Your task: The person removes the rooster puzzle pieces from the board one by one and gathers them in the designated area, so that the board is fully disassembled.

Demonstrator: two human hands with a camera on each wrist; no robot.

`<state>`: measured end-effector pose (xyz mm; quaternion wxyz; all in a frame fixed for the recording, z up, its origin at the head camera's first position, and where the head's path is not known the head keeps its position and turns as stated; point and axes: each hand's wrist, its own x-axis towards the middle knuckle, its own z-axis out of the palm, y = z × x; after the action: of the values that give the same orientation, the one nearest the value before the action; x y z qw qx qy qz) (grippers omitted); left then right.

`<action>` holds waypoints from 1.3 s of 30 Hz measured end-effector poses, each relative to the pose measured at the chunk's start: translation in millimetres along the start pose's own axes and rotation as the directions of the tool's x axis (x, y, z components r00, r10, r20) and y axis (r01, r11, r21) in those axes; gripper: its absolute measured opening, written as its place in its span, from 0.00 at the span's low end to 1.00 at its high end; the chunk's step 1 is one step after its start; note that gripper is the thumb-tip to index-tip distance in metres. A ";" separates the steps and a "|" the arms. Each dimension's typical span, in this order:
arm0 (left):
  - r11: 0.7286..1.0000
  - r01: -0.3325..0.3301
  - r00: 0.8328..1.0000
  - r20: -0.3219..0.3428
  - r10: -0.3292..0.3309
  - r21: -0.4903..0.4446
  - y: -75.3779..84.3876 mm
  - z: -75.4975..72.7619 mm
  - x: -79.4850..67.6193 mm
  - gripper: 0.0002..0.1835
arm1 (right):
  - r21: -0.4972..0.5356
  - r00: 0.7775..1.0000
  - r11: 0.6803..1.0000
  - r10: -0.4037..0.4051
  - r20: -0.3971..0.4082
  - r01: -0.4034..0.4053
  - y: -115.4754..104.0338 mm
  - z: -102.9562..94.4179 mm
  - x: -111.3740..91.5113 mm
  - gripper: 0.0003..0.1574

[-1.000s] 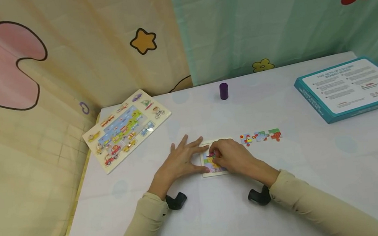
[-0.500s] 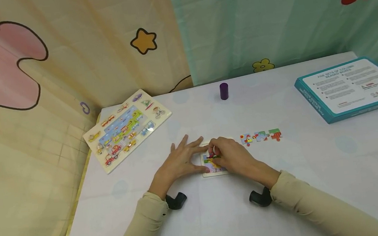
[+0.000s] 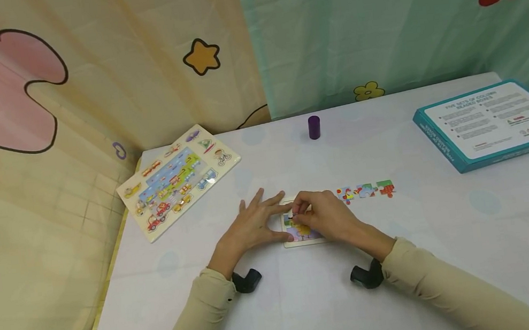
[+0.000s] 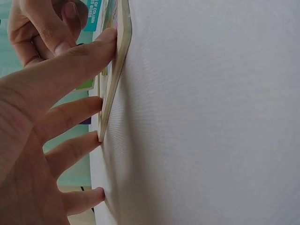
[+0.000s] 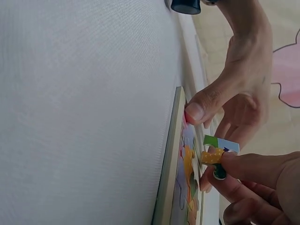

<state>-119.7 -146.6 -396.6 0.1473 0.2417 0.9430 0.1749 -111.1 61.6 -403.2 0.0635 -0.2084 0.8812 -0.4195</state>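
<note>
A small framed jigsaw puzzle [image 3: 304, 243] lies on the white table, several pieces set inside its pale border. My left hand [image 3: 251, 225] rests at its left side with spread fingers; in the left wrist view the thumb [image 4: 105, 40] lies on the frame's edge [image 4: 123, 51]. Above the frame my right hand [image 3: 330, 214] pinches a puzzle piece [image 5: 212, 157] between thumb and fingers. That piece, seen in the right wrist view, is green, light blue and spotted yellow, and is tilted off the board. The right hand hides part of the puzzle in the head view.
Three loose puzzle pieces [image 3: 365, 191] lie in a row to the right of the frame. A larger vehicle puzzle board [image 3: 179, 182] sits at the back left. A purple cylinder [image 3: 314, 127] stands near the back edge. A teal box [image 3: 492, 122] lies at the right.
My right hand has lifted slightly and tilted the pinched piece, so more of the yellow pieces below it shows. The left hand has stayed in place.
</note>
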 end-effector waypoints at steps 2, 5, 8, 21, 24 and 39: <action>1.000 0.001 1.000 -0.002 -0.001 0.001 0.4 0.1 -0.1 0.40 | 0.011 1.000 1.000 0.014 0.002 -0.014 1.2 -0.6 -0.5 0.05; 1.000 0.002 1.000 -0.005 -0.002 0.004 0.5 0.5 -0.2 0.40 | 0.029 1.000 0.999 0.023 0.010 -0.024 3.7 -3.3 -2.1 0.05; 1.000 0.007 1.000 -0.003 -0.007 0.006 0.9 0.6 -0.6 0.40 | 0.054 0.999 0.998 0.043 0.021 -0.044 7.0 -8.2 -4.7 0.04; 1.000 -0.004 1.000 -0.009 0.004 0.016 0.6 0.5 -0.6 0.41 | 0.061 0.989 0.988 0.146 -0.026 -0.144 37.4 -43.1 -26.9 0.04; 1.000 0.002 1.000 -0.007 -0.002 0.021 1.0 -0.4 -1.0 0.42 | 0.028 0.983 0.984 0.175 -0.060 -0.173 44.9 -53.4 -32.9 0.06; 1.000 0.023 1.000 0.007 -0.023 0.016 1.2 -0.1 -0.5 0.42 | -0.003 0.966 0.970 0.243 -0.087 -0.245 59.5 -71.3 -47.8 0.06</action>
<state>-118.9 -145.8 -396.0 0.1506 0.2326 0.9466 0.1649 -106.9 165.9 -406.2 0.0751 -0.0804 0.9049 -0.4112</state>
